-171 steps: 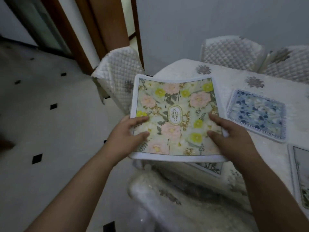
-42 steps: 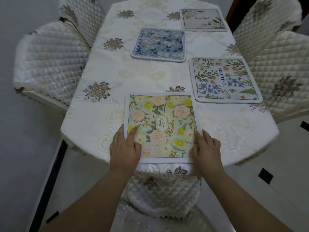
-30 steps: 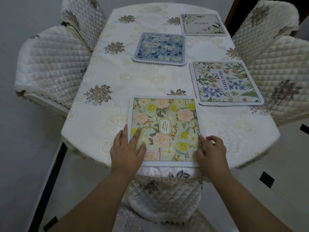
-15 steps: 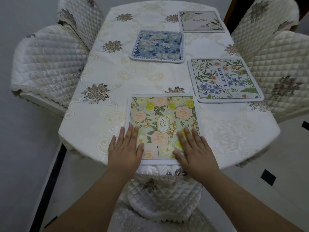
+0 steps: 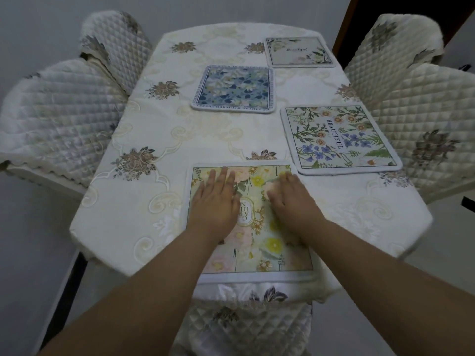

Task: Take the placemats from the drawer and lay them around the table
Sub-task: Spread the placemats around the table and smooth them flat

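Note:
A yellow-and-pink floral placemat [image 5: 259,247] lies flat at the near end of the table [image 5: 144,222], which wears a cream embroidered cloth. My left hand [image 5: 214,201] and my right hand [image 5: 293,201] both press flat on its far half, fingers spread, gripping nothing. A white "BEAUTIFUL" placemat [image 5: 339,140] lies at the right edge. A blue floral placemat [image 5: 235,88] sits in the middle, further back. A pale placemat [image 5: 299,51] lies at the far right.
Quilted cream chairs surround the table: two on the left [image 5: 56,119], two on the right [image 5: 426,119], and one [image 5: 246,327] tucked under the near end below my arms. Pale floor shows at both sides.
Both hands have slid forward over the yellow placemat from its near edge to its far half, palms flat. The placemat stays where it lay.

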